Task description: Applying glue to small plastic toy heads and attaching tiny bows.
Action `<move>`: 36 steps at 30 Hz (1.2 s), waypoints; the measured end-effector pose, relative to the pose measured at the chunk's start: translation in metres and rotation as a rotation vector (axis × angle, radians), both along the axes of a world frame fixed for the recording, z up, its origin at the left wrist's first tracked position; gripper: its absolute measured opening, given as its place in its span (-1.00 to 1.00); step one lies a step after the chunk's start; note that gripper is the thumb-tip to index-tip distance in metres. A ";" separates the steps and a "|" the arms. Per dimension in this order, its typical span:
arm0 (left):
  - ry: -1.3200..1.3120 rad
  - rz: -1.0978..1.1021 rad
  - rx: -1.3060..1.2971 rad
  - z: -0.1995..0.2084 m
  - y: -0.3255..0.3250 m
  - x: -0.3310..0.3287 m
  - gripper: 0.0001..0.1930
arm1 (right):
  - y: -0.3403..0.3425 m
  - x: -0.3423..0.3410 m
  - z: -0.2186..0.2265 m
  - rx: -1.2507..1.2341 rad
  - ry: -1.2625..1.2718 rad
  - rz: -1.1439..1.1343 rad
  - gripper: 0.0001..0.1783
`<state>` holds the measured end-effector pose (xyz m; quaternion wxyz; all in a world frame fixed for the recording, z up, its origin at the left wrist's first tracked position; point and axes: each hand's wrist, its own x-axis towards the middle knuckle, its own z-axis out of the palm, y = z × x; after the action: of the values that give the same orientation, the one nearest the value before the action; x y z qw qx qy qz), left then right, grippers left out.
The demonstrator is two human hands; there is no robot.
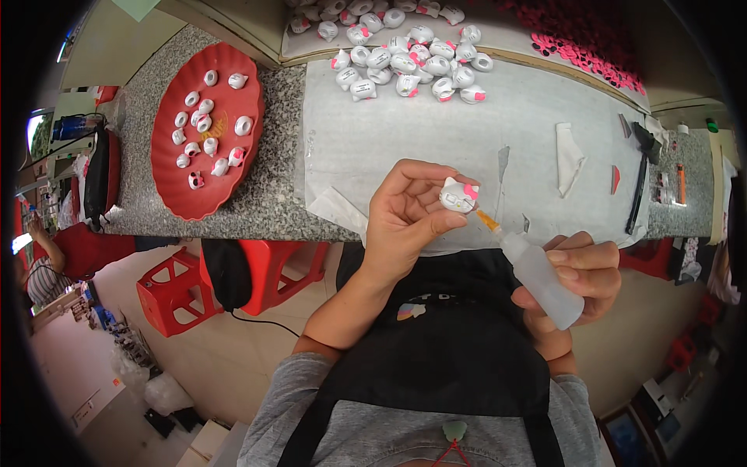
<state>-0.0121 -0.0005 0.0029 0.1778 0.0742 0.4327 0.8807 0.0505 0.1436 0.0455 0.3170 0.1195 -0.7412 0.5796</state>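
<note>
Between the thumb and fingers of my left hand (pixel 408 210) is a small white cat-shaped figurine head (pixel 457 195) with a pink bow, its face turned toward me. My right hand (pixel 585 272) is wrapped round a translucent squeeze bottle (pixel 541 276). The bottle's orange needle tip (pixel 487 220) points up and left at the head's lower right side, very near or touching it; I cannot tell which. Both hands are over the near edge of a worktop covered with white paper (pixel 436 140).
Several more white cat heads (pixel 420 62) lie heaped at the back. A red scalloped tray (pixel 175 183) on the left holds several others. Pink bow pieces (pixel 583 54) cover the shelf at back right. A black pen-like tool (pixel 638 194) and paper scraps (pixel 570 156) lie right. Red stools (pixel 175 292) stand below left.
</note>
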 end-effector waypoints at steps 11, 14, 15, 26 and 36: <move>0.084 0.016 -0.030 0.000 0.000 0.001 -0.62 | -0.001 0.000 0.002 -0.007 -0.016 0.008 -0.57; 0.167 0.015 -0.077 -0.004 0.001 0.001 -0.63 | -0.001 -0.002 0.001 0.009 -0.020 0.000 -0.57; 0.166 0.015 -0.078 -0.003 0.001 0.001 -0.63 | -0.001 -0.002 0.001 0.009 -0.021 0.000 -0.57; 0.341 0.045 -0.245 -0.003 -0.002 -0.005 -0.65 | 0.005 -0.005 0.003 0.058 -0.050 -0.005 -0.55; 0.149 0.195 -0.193 -0.001 -0.024 -0.021 -0.65 | 0.049 -0.089 0.001 -0.213 -0.518 0.134 -0.75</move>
<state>-0.0329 -0.0242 0.0023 0.0649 0.0797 0.5327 0.8401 -0.0385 0.1922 0.0466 0.0890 -0.0176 -0.7229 0.6849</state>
